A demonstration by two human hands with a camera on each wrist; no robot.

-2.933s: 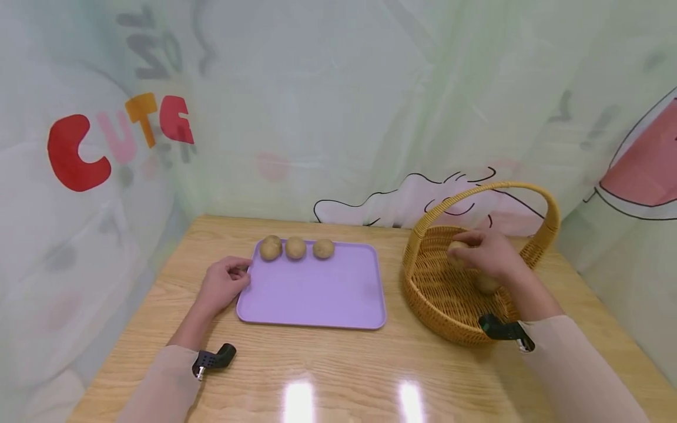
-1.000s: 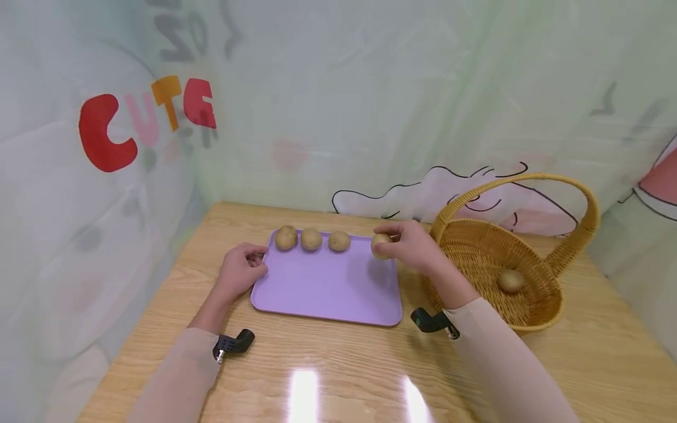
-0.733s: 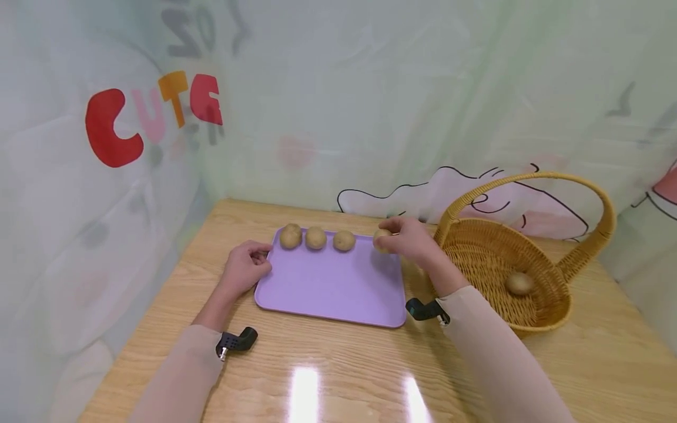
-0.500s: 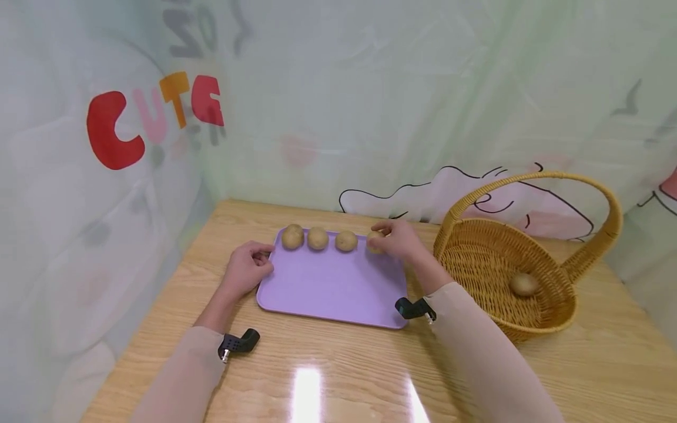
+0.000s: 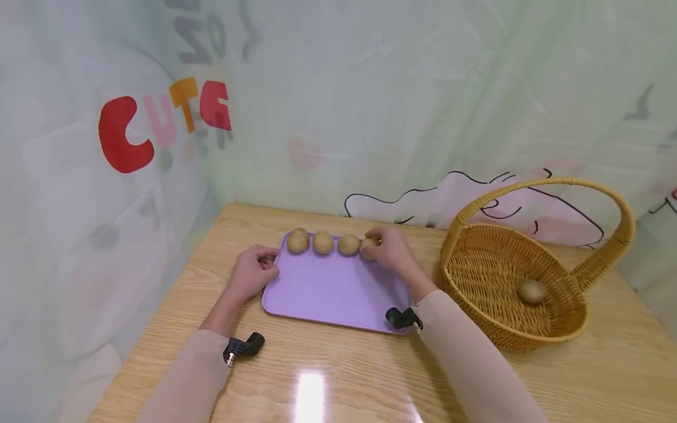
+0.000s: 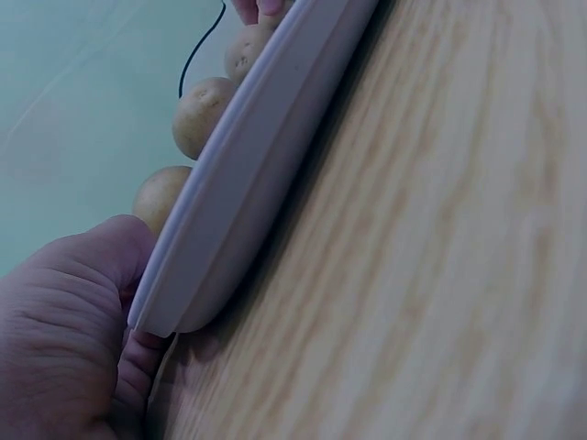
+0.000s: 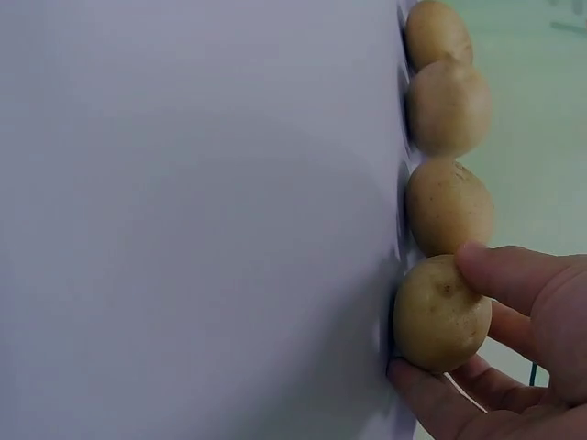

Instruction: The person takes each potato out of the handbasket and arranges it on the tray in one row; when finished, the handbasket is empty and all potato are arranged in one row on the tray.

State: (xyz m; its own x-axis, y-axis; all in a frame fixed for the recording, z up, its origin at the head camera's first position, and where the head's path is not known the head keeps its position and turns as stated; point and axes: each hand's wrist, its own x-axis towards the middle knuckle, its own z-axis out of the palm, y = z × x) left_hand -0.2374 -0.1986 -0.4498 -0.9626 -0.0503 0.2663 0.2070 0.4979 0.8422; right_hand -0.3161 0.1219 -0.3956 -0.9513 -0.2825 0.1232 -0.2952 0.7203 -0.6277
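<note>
My right hand (image 5: 390,251) holds a potato (image 7: 442,314) between thumb and fingers at the far side of a lilac tray (image 5: 333,294). In the right wrist view this potato sits against its neighbour (image 7: 449,208) in a row along the tray's far rim. Two more potatoes, a middle one (image 5: 323,242) and the leftmost (image 5: 298,241), continue that row to the left. My left hand (image 5: 254,273) pinches the tray's left rim, thumb at the edge and fingers low beside it, as the left wrist view shows. The left fingertips are partly hidden by the tray.
A wicker basket (image 5: 492,305) with a tall arched handle (image 5: 555,182) stands right of the tray, one potato (image 5: 532,291) inside. Everything rests on a wooden table (image 5: 338,376). A printed curtain (image 5: 338,117) hangs close behind the table.
My right hand has carried a potato from the basket to the tray, then left along the far rim up to the row. The left hand stays at the tray's edge; the head view shifted right.
</note>
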